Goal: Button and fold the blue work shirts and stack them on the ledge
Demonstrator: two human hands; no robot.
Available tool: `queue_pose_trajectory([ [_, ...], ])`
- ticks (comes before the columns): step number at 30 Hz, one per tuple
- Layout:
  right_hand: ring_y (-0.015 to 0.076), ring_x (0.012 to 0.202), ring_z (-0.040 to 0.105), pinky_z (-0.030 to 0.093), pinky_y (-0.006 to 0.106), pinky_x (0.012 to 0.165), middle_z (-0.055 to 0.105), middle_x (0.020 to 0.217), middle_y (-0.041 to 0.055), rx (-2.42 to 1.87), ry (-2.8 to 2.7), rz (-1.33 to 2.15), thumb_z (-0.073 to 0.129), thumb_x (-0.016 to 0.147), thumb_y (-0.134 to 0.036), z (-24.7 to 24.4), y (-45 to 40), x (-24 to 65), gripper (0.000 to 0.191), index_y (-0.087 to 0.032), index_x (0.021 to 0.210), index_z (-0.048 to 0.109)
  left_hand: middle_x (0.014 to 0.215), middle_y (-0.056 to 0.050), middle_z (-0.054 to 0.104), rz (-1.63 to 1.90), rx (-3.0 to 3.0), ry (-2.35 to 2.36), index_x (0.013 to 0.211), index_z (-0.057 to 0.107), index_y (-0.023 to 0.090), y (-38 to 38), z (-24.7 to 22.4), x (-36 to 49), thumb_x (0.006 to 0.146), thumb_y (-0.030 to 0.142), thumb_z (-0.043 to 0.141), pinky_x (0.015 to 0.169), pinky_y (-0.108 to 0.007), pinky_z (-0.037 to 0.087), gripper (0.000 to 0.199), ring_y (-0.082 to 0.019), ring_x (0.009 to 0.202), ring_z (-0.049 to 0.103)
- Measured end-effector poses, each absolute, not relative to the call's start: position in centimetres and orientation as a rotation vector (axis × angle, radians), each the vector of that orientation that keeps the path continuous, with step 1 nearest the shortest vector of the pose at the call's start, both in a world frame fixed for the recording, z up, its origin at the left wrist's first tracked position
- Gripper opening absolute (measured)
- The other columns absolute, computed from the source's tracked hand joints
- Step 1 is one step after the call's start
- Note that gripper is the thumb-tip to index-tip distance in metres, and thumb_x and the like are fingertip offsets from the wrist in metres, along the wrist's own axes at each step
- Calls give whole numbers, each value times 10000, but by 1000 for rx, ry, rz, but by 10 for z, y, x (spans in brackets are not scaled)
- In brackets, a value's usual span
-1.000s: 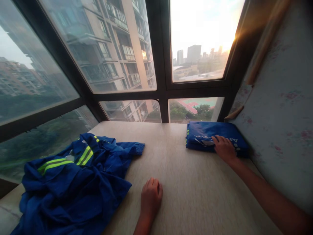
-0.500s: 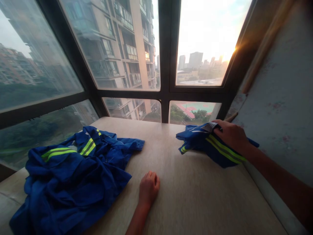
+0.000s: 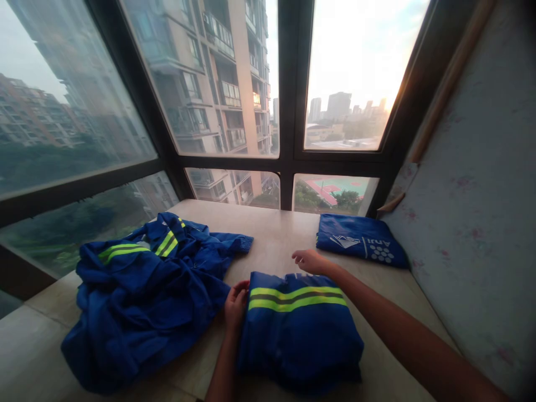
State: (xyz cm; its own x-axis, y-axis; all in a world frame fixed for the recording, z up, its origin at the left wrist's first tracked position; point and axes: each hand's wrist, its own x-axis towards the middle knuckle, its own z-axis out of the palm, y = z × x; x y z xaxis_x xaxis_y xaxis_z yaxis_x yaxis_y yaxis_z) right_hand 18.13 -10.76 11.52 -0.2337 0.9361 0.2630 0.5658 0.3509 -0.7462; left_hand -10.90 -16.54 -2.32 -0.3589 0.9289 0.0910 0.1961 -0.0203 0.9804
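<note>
A folded blue jacket (image 3: 299, 340) with a yellow-green and grey reflective band lies in front of me on the light tabletop. My left hand (image 3: 237, 301) is at its far left corner, with the fingers curled against the edge of the cloth. Just above its far edge hovers my right hand (image 3: 310, 261), its fingers loosely stretched to the left and nothing in them. To the left, a second blue jacket (image 3: 142, 312) lies spread and crumpled, one cuffed sleeve reaching right. Some of its yellow-green stripes show.
Another folded blue garment (image 3: 360, 240) with white lettering and a logo lies at the back right, close to the patterned wall (image 3: 473, 223). Dark window frames (image 3: 287, 159) border the pale tabletop (image 3: 268, 223) at the back and left.
The folded jacket in my right hand came from the back right to the front middle and lies down. The lettered garment shows fully. My left hand moved slightly left and away from me.
</note>
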Motion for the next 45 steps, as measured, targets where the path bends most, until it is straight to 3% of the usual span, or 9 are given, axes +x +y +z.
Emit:
queue_pose_trajectory([
  [6,212,1064,624,520,412,949,642,1213,63,-1274,-2024,809,583,916,-246,74,-127,203,253,-228,1156,660,1076,-136,727,1461,1006,1515,1041,658,158,-168,-30,-119,681,569,646,835,-419,578,546,-305,996,694],
  [10,229,1233,565,399,465,1114,650,1281,49,-1284,-2131,745,415,774,-43,36,-153,266,519,-249,1146,713,1296,-157,635,1437,1123,1447,1266,578,171,-176,-32,-123,759,482,631,930,-429,552,597,-308,1148,637],
  [16,242,1434,336,306,495,1169,432,1516,37,-1258,-2268,639,455,827,-114,-2,-188,300,561,-275,1351,576,1521,-106,426,940,2313,1691,1402,509,271,-206,-20,-142,894,204,528,1096,-455,419,512,-280,1376,436],
  [20,263,1338,478,394,476,1110,606,1356,66,-1159,-2212,716,512,886,-211,3,-188,283,356,-273,1190,686,1494,-87,468,770,2673,1479,1366,552,295,-223,0,-150,886,119,521,1103,-482,385,511,-290,1424,357],
  [23,262,1060,668,513,415,961,726,1116,78,-1174,-2029,842,564,863,-280,24,-173,274,293,-236,1111,712,1272,-60,669,817,2446,1372,1198,677,294,-216,13,-152,875,204,589,1070,-466,416,347,-288,1287,532],
  [29,262,884,691,558,373,760,731,1017,90,-1359,-1442,883,567,806,-475,57,-82,249,454,-166,1129,648,963,-74,755,1088,1538,1367,1010,708,175,-149,45,-130,774,370,690,785,-366,564,307,-266,871,705],
  [37,257,969,655,501,404,892,703,1071,101,-1547,-1357,757,565,797,-538,32,-6,213,519,-171,1160,624,1446,-159,489,1246,1442,1493,1382,477,193,-118,46,-106,726,410,717,944,-394,512,731,-325,1330,469],
  [41,251,954,658,475,393,926,695,1098,111,-1631,-1451,599,608,796,-512,15,-27,221,531,-185,1215,606,1373,-151,560,1069,1380,1481,1217,626,167,-156,33,-116,826,583,569,1021,-422,459,574,-324,1304,492],
  [45,261,894,676,500,357,796,710,1022,117,-1860,-1607,577,549,847,-539,-6,-66,242,531,-171,1225,607,1271,-151,631,1019,1069,1537,1199,633,160,-187,27,-125,854,740,376,934,-421,508,723,-331,1233,555],
])
